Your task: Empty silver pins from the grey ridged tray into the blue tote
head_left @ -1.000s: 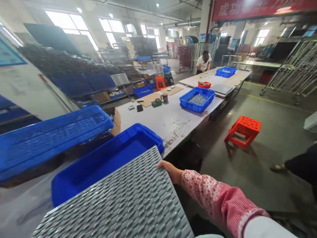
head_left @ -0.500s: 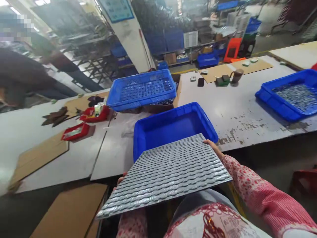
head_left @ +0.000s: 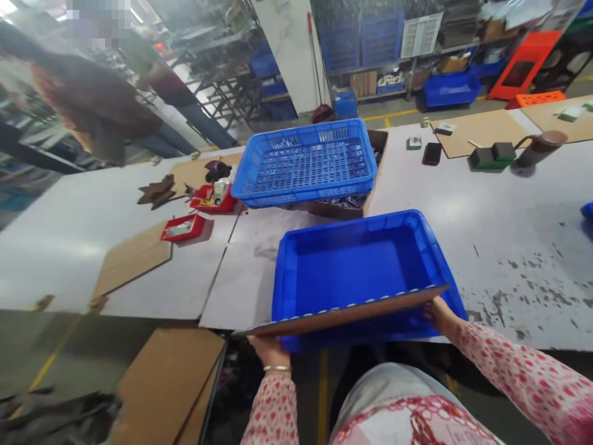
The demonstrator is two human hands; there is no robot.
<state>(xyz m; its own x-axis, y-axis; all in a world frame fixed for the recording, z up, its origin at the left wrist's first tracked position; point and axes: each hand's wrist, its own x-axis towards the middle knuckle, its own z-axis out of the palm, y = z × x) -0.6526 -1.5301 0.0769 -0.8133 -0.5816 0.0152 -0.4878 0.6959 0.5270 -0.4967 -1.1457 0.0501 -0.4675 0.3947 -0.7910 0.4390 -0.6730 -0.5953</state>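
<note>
I hold a flat grey embossed panel (head_left: 343, 313), now tipped so that I see mostly its thin edge and brown underside. My left hand (head_left: 266, 347) grips its left end and my right hand (head_left: 440, 315) grips its right end, fingers wrapped round the edge. The panel hangs over the near rim of a solid blue plastic bin (head_left: 361, 266) that shows nothing inside and sits on the grey worktable (head_left: 463, 204).
A blue slotted crate (head_left: 308, 162) rests on a cardboard box behind the bin. Red trays (head_left: 183, 227) and dark scraps lie to the left, a phone (head_left: 432, 153) and a mug (head_left: 537, 148) to the right. Cardboard sheet (head_left: 162, 383) leans below. People stand at far left.
My view swung left and down toward the table. The panel tipped from face-up to nearly edge-on and moved forward over the blue bin's near rim. My left hand came into view.
</note>
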